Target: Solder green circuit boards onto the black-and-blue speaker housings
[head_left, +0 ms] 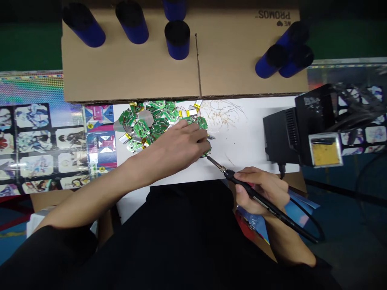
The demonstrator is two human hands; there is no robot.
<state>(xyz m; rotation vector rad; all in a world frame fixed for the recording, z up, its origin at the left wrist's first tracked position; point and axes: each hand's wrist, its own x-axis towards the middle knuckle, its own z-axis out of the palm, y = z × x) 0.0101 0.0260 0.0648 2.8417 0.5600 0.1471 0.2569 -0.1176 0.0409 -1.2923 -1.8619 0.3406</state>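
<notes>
My right hand is closed around a black soldering iron, whose metal tip points up and left. That tip is at the edge of a green circuit board, partly covered by my left hand. My left fingers are curled down over this board; the fingertips are hidden, so what they pinch does not show fully. Left of the hand lies a heap of green circuit boards with thin wires. Small silver batteries with yellow tape, such as the battery, are mixed in with the heap.
A cardboard box stands behind the white work surface, bearing several blue cylinders. To the right is a black soldering station with a yellow sponge tray. Wire scraps litter the surface. The iron's cord loops at lower right.
</notes>
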